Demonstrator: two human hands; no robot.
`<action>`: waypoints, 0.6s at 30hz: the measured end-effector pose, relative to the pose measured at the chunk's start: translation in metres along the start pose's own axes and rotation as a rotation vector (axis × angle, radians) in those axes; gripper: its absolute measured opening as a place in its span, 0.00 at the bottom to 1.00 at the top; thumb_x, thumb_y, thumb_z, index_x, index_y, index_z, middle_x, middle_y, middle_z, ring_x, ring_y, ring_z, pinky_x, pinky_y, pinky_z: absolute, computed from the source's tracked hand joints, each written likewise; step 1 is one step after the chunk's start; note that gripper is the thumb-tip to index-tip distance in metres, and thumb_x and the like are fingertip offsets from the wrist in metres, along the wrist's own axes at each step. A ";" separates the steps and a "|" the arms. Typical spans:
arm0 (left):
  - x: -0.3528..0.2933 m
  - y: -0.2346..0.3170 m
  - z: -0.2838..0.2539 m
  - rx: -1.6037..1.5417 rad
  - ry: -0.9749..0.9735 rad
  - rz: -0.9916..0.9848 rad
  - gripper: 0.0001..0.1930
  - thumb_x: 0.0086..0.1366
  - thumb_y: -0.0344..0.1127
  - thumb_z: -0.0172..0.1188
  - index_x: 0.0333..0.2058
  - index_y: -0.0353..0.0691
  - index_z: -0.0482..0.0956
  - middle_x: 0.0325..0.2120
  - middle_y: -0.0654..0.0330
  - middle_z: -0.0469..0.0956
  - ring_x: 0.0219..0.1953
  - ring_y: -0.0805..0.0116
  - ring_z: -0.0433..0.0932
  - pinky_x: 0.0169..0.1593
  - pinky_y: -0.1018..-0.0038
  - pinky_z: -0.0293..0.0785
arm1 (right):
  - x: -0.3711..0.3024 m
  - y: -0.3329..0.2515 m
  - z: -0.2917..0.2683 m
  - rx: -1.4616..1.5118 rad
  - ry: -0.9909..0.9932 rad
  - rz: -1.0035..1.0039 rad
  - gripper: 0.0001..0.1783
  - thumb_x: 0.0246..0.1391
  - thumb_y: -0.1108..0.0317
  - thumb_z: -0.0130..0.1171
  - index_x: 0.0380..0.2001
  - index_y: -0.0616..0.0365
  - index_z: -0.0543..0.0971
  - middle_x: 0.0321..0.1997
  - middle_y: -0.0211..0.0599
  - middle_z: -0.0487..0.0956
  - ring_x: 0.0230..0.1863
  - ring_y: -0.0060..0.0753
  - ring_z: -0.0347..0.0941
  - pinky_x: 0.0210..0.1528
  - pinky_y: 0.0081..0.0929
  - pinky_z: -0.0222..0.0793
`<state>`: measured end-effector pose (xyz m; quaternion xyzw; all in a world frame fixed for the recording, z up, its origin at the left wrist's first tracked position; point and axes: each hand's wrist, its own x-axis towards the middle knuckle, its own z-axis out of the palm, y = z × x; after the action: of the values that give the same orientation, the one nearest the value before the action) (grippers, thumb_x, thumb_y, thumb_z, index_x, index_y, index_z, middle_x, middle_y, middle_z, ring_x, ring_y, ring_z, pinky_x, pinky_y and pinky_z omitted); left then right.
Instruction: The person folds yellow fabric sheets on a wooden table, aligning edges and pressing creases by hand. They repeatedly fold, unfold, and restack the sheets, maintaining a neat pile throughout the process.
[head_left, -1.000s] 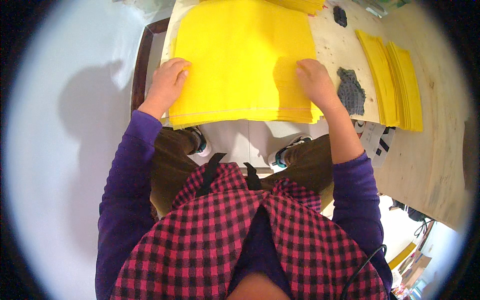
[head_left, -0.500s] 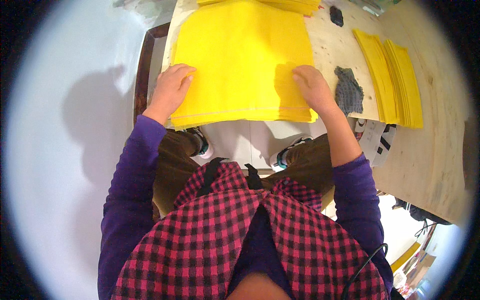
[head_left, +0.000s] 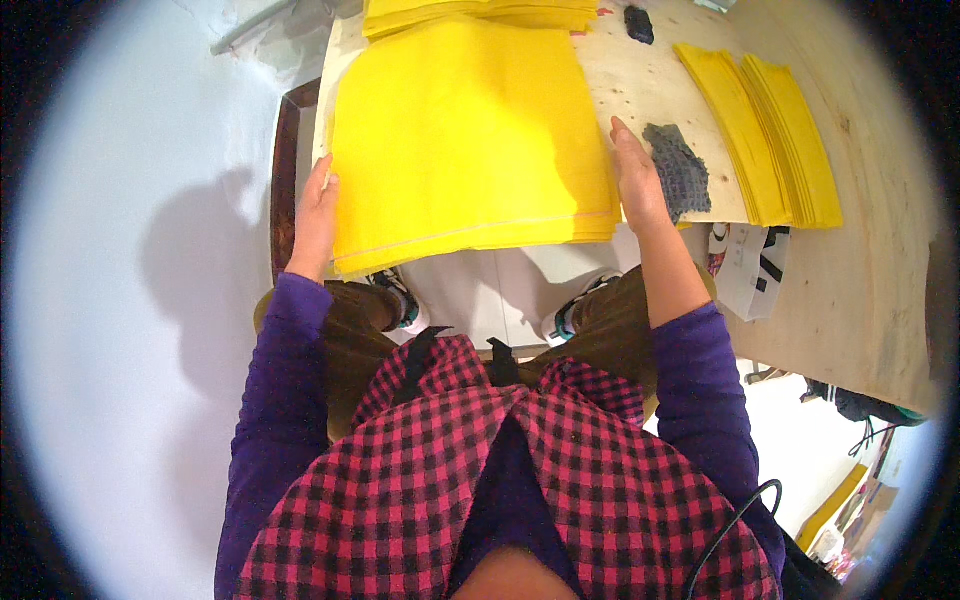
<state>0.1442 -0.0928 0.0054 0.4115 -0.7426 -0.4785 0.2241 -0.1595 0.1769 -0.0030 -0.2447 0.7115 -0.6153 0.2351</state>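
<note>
Between left hand (head_left: 317, 220) and right hand (head_left: 638, 180), yellow sheet stack (head_left: 460, 140), both hands unclenched, extended alongside

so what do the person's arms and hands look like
The left hand and right hand wear no gloves, and no watch or bracelet shows. The left sleeve and right sleeve are plain purple; the right one reaches less far toward its hand. A thin dark cable curves by the right sleeve.

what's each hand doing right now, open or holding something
Left hand: open, fingers extended, at the left edge of the broad, flat yellow fabric-like stack.
Right hand: open, by the stack's right edge; contact unclear.
</note>
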 end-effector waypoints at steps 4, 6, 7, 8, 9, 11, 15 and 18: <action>-0.001 -0.010 0.010 0.166 -0.009 0.160 0.21 0.72 0.38 0.42 0.61 0.40 0.62 0.63 0.51 0.61 0.65 0.57 0.59 0.66 0.71 0.52 | -0.002 -0.001 0.005 -0.046 0.003 0.059 0.35 0.65 0.47 0.39 0.64 0.64 0.60 0.69 0.47 0.58 0.70 0.40 0.51 0.70 0.30 0.43; -0.002 -0.015 0.011 0.171 0.015 0.194 0.22 0.71 0.37 0.43 0.61 0.38 0.62 0.63 0.51 0.61 0.65 0.59 0.58 0.66 0.72 0.52 | -0.005 -0.002 0.004 -0.056 0.020 0.027 0.34 0.65 0.48 0.40 0.63 0.63 0.61 0.68 0.48 0.60 0.69 0.40 0.53 0.69 0.30 0.45; -0.003 -0.017 0.011 0.134 0.008 0.167 0.21 0.71 0.36 0.44 0.60 0.37 0.63 0.62 0.51 0.61 0.65 0.60 0.59 0.66 0.72 0.53 | -0.006 -0.002 0.003 -0.061 0.032 0.003 0.33 0.64 0.48 0.41 0.63 0.63 0.62 0.67 0.48 0.60 0.69 0.40 0.54 0.69 0.30 0.46; -0.004 -0.019 0.010 0.099 0.004 0.138 0.21 0.70 0.35 0.44 0.60 0.36 0.63 0.62 0.51 0.62 0.64 0.61 0.59 0.65 0.72 0.53 | -0.008 -0.002 0.001 -0.070 0.044 -0.023 0.33 0.64 0.48 0.42 0.62 0.63 0.63 0.67 0.48 0.61 0.69 0.40 0.55 0.68 0.29 0.47; -0.004 -0.020 0.008 0.062 0.002 0.111 0.21 0.70 0.34 0.45 0.60 0.36 0.64 0.62 0.51 0.62 0.64 0.61 0.60 0.65 0.73 0.53 | -0.008 -0.001 0.000 -0.090 0.058 -0.044 0.32 0.64 0.49 0.43 0.62 0.63 0.64 0.66 0.48 0.62 0.68 0.40 0.56 0.68 0.29 0.48; -0.003 -0.022 0.005 -0.017 0.003 0.058 0.21 0.70 0.32 0.45 0.59 0.35 0.64 0.61 0.52 0.63 0.63 0.63 0.61 0.64 0.73 0.54 | -0.010 0.001 -0.001 -0.147 0.085 -0.061 0.32 0.64 0.50 0.44 0.61 0.63 0.65 0.65 0.49 0.64 0.67 0.41 0.57 0.67 0.29 0.49; -0.006 -0.028 -0.005 -0.027 0.051 0.042 0.20 0.66 0.27 0.48 0.58 0.36 0.68 0.61 0.52 0.63 0.63 0.62 0.62 0.64 0.72 0.56 | -0.008 0.008 0.000 -0.309 0.045 -0.058 0.28 0.64 0.53 0.47 0.63 0.55 0.65 0.66 0.41 0.65 0.66 0.38 0.59 0.65 0.30 0.54; -0.010 -0.033 -0.008 0.266 0.047 0.299 0.20 0.63 0.26 0.51 0.55 0.40 0.70 0.61 0.49 0.63 0.63 0.55 0.61 0.64 0.69 0.57 | -0.006 0.015 0.001 -0.425 0.033 -0.119 0.27 0.63 0.58 0.49 0.63 0.56 0.64 0.65 0.43 0.65 0.64 0.37 0.62 0.63 0.29 0.57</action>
<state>0.1685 -0.0956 -0.0197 0.3335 -0.8467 -0.3280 0.2537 -0.1555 0.1821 -0.0175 -0.3202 0.8133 -0.4682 0.1298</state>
